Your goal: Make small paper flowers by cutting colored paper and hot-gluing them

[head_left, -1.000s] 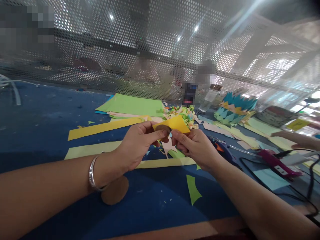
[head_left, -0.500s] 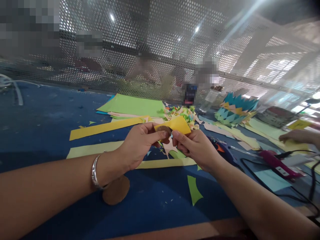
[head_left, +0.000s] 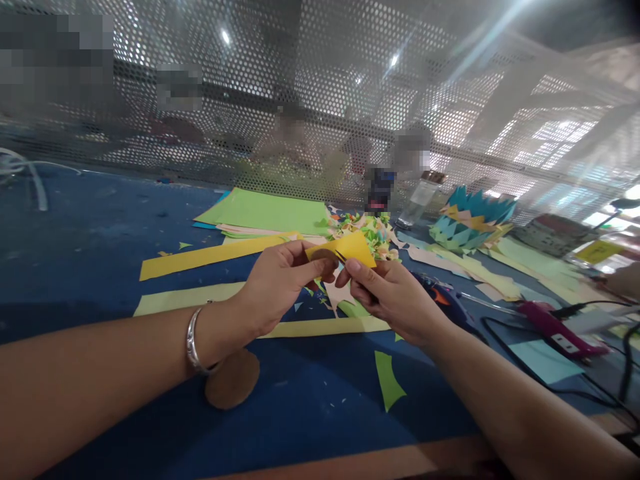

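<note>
Left hand: the left hand point(head_left: 280, 287) pinches the left end of a yellow paper piece point(head_left: 350, 248); its fingers point(head_left: 320, 267) are closed tight on the paper and on a small brown disc point(head_left: 324, 255) pressed against it.
Right hand: the right hand point(head_left: 395, 297) holds the right end of the yellow paper piece, fingers closed on its lower edge.
Yellow paper piece: up in the air above the blue tabletop point(head_left: 100, 247), between both hands.
Bracelet: a silver bracelet point(head_left: 193, 340) sits on the left wrist.
Brown circle: a bigger brown cardboard circle point(head_left: 233, 379) lies on the tabletop, just under the left wrist.
Paper strips: long yellow paper strips point(head_left: 210, 255) lie left of the yellow paper piece.
Green sheets: a stack of green paper sheets point(head_left: 265, 213) lies behind the yellow paper piece.
Paper crown: a blue and green spiky paper crown point(head_left: 470, 220) stands well to its right.
Glue gun: a pink glue gun point(head_left: 555, 330) lies right of the right hand.
</note>
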Demonstrator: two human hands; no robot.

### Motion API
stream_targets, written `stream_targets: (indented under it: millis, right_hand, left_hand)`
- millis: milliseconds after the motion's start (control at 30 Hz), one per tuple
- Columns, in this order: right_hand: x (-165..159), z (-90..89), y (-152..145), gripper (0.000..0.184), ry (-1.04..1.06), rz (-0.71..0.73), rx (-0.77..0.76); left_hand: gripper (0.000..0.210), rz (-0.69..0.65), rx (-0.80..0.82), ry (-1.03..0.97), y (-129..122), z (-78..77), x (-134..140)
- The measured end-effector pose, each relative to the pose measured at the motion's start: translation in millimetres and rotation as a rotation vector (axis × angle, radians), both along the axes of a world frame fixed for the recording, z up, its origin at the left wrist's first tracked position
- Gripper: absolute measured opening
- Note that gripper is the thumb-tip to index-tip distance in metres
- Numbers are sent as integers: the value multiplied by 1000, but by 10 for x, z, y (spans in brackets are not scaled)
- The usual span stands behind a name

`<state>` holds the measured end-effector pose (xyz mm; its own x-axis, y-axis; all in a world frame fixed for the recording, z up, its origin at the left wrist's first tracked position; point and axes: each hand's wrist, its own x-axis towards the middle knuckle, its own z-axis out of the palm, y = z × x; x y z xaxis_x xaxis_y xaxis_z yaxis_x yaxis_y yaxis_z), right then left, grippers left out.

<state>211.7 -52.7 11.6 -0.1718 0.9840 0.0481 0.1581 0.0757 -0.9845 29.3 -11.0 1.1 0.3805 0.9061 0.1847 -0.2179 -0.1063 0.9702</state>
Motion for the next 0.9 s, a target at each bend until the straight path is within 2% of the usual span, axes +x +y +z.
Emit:
stream_targets:
  millis: [167, 300, 567, 900]
  right_hand:
    - [-16, 32, -24, 44, 33, 22, -30]
    - [-8, 40, -39, 41, 74, 41, -49]
    - [12, 33, -38, 40, 77, 50, -52]
    - [10, 69, -35, 40, 49, 31, -34]
  left_hand:
    - [14, 38, 92, 16, 1, 8, -14]
    - [14, 55, 97, 6, 22, 7, -11]
    - [14, 181, 135, 34, 67, 0, -6]
    - [14, 115, 169, 25, 76, -33, -12]
